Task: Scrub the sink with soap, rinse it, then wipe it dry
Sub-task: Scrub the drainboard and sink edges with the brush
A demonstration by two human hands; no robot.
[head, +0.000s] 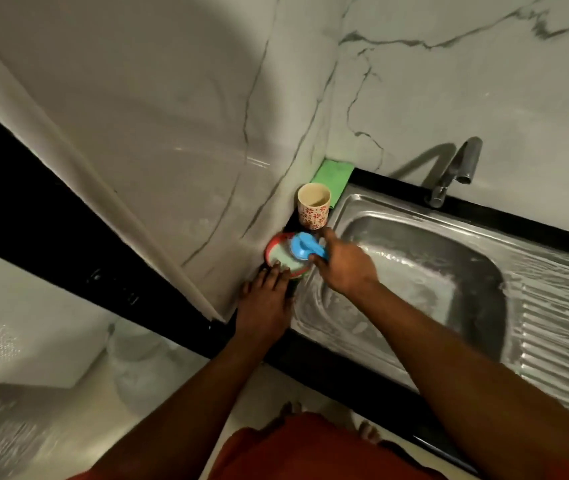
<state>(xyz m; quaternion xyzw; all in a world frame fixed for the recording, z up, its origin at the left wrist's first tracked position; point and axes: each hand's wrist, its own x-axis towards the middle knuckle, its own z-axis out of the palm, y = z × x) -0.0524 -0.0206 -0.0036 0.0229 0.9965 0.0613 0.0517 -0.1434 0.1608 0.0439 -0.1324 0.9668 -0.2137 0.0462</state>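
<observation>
Right hand (345,268): fingers (328,235) curled round a blue plastic scrubber (305,245), gripping it by the handle, its head pressed down into the pale soap of a round red-rimmed soap tub (271,244). Left hand (264,299): fingers (274,271) straight and flat, holding nothing, their tips resting on the tub's near rim. The tub sits on the black bench (345,368) in the corner, just left of the stainless steel sink (397,237) — basin and ribbed drainboard streaked with white suds. Behind the tub stands a cream cup with red flower print (313,211), upright; beyond it a green cloth (336,174) lies against the marble wall (449,81). Steel tap (453,171) at the sink's back edge — no water seen running.
</observation>
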